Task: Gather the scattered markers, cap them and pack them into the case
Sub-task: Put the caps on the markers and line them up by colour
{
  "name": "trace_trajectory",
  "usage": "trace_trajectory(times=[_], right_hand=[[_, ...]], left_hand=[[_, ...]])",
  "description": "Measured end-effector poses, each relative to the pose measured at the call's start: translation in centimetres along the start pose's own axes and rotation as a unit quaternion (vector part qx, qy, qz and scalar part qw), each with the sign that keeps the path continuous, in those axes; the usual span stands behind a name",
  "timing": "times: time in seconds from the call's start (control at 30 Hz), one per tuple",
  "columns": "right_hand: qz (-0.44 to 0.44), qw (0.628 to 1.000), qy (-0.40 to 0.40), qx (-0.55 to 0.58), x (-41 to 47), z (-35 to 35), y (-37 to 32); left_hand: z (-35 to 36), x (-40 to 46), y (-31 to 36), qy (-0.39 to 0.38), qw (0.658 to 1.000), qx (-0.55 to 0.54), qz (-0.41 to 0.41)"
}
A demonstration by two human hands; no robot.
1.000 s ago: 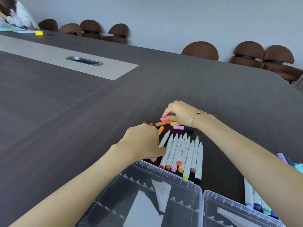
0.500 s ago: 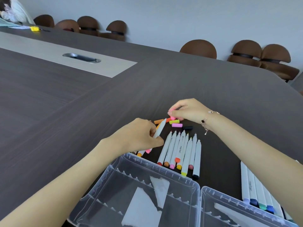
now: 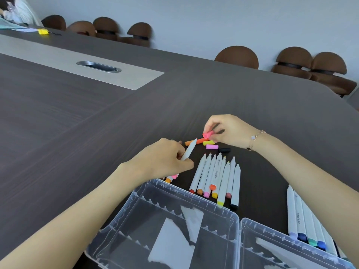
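Gripping a white marker (image 3: 188, 152) in a closed grip, the left hand (image 3: 163, 162) is holding it tilted, tip up, above the worktop (image 3: 77, 133). The right hand (image 3: 231, 131) is pinching a pink cap (image 3: 207, 134) just beyond that tip. Loose caps (image 3: 210, 145) are lying under the right hand. A row of uncapped markers (image 3: 216, 177) is lying just beside the open clear case (image 3: 174, 226). More capped markers (image 3: 305, 220) are lying at right.

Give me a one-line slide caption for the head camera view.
Left hand holds an uncapped marker while right hand pinches a pink cap above the open case.
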State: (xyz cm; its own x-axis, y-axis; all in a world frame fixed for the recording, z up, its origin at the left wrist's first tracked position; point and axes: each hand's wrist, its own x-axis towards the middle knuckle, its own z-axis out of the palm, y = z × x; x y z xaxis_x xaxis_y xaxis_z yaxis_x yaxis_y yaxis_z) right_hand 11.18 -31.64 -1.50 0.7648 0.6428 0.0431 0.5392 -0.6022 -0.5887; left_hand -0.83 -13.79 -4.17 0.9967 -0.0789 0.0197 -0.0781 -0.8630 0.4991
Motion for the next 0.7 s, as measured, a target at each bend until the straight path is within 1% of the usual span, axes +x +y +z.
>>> trace_trajectory(times=[0.07, 0.2, 0.33, 0.37, 0.5, 0.7], right_hand=[[-0.02, 1.0, -0.01, -0.007, 0.0, 0.5, -0.1], [-0.053, 0.998, -0.029, 0.014, 0.1, 1.3, -0.4], [-0.05, 0.998, 0.017, -0.022, 0.3, 0.7, 0.2], [-0.043, 0.999, 0.017, -0.018, 0.3, 0.5, 0.2], [-0.033, 0.998, -0.024, 0.053, 0.2, 0.1, -0.2], [-0.04, 0.993, -0.053, 0.094, -0.1, 0.0, -0.6]], left_hand=[[-0.1, -0.1, 0.0, -0.004, 1.0, -0.002, 0.002], [-0.1, -0.2, 0.0, -0.003, 1.0, 0.0, 0.009], [-0.2, -0.3, -0.1, 0.001, 1.0, 0.003, 0.005], [-0.2, -0.3, -0.1, -0.001, 1.0, 0.001, 0.005], [-0.2, -0.2, -0.1, -0.011, 1.0, -0.003, 0.006], [-0.1, -0.4, -0.2, -0.02, 1.0, -0.005, 0.02]])
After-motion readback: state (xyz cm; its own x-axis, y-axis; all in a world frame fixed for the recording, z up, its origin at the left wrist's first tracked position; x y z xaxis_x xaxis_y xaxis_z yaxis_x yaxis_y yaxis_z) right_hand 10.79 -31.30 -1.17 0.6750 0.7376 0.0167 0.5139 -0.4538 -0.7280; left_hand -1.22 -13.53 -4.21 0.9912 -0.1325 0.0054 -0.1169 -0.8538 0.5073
